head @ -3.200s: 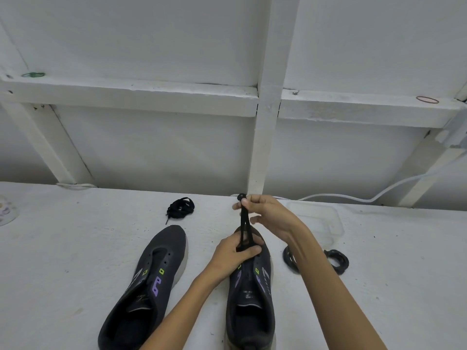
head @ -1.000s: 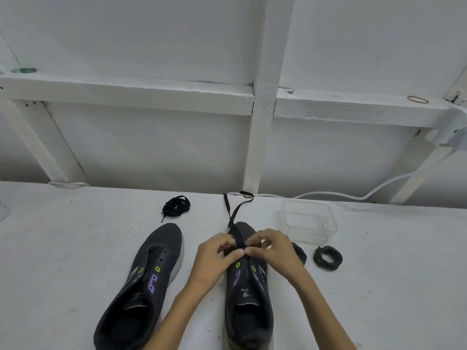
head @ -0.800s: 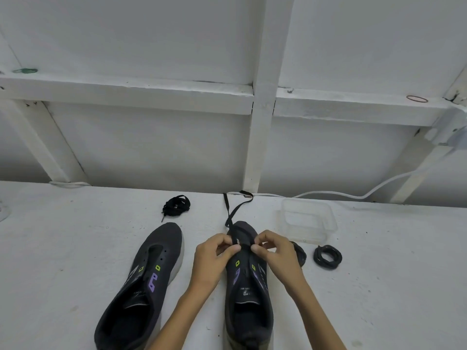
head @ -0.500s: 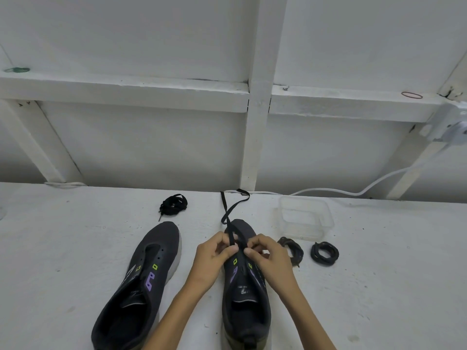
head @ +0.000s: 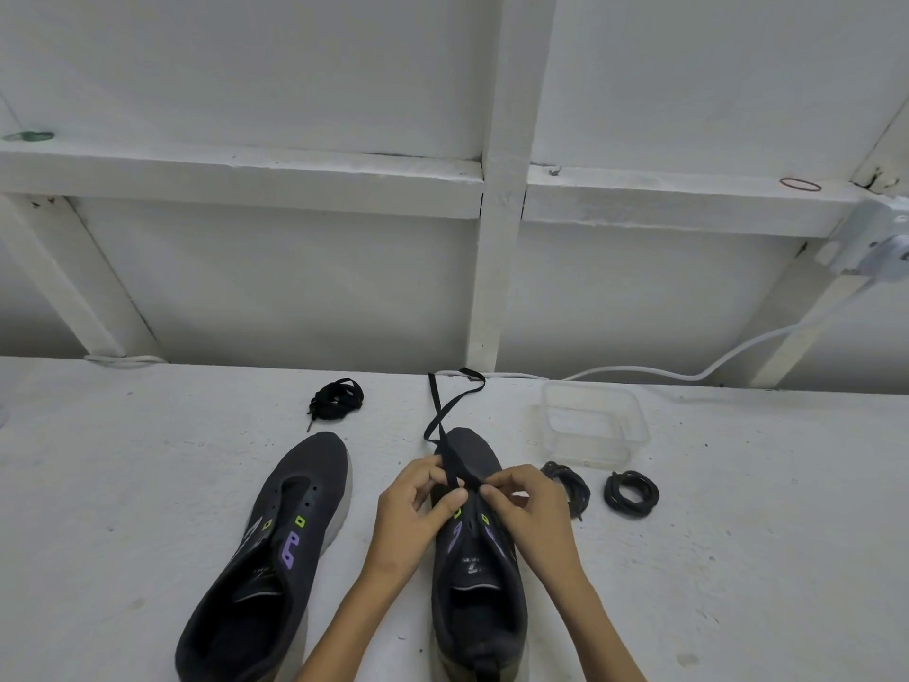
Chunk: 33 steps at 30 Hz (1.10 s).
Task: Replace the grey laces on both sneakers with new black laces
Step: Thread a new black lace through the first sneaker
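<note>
Since a few seconds ago my right hand [head: 533, 509] has come down from pulling the black lace [head: 447, 462] high and taut, and both hands now meet low over the toe of the right sneaker [head: 479, 578]. With that tension gone, the free length of lace lies slack, running forward off the toe and looping on the table [head: 147, 484]. My left hand [head: 415, 516] pinches the lace between thumb and forefinger just above the front eyelets. My right hand's thumb and forefinger are closed on it right beside that, so I can steer the strand into the next hole rather than let it twist. I judge this is early lacing, since only the front eyelets seem reached; my fingers hide exactly which hole. The left sneaker [head: 285, 543] sits just beside it with bare eyelets, waiting its turn. Its new lace is the bundled black lace [head: 336, 397] beyond its toe, kept within reach. Two coils of old laces [head: 631, 494] lie off to the right near a clear plastic tub [head: 590, 425], out of the way of my hands.
</note>
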Each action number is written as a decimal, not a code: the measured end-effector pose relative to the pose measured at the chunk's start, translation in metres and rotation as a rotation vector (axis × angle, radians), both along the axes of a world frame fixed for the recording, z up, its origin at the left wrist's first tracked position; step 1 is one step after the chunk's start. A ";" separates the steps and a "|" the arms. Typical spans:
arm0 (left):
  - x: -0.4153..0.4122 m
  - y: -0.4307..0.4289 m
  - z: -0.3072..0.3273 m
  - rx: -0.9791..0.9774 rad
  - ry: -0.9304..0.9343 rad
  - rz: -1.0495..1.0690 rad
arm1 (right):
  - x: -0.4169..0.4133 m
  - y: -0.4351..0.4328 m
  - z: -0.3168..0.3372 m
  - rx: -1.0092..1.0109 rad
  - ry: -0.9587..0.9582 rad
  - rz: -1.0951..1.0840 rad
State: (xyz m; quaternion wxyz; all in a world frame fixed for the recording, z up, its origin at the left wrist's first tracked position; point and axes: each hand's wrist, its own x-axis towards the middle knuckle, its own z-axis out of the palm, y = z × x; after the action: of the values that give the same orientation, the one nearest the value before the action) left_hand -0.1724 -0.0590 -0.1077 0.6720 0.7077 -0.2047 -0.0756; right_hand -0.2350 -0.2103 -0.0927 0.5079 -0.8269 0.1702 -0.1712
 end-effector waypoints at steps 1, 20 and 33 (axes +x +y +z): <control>-0.001 -0.001 -0.002 0.007 -0.011 0.014 | 0.000 0.000 0.000 -0.044 0.004 0.006; 0.000 0.000 -0.007 -0.075 0.087 -0.022 | 0.007 -0.010 0.009 -0.028 0.079 0.028; 0.001 -0.001 -0.010 -0.079 0.089 -0.015 | 0.010 -0.007 0.005 0.086 0.127 -0.089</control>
State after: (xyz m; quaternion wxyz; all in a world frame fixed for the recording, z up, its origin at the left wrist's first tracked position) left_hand -0.1715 -0.0605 -0.1178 0.7073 0.6750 -0.1825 -0.1040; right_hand -0.2246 -0.2171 -0.0875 0.5228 -0.8053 0.2457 -0.1331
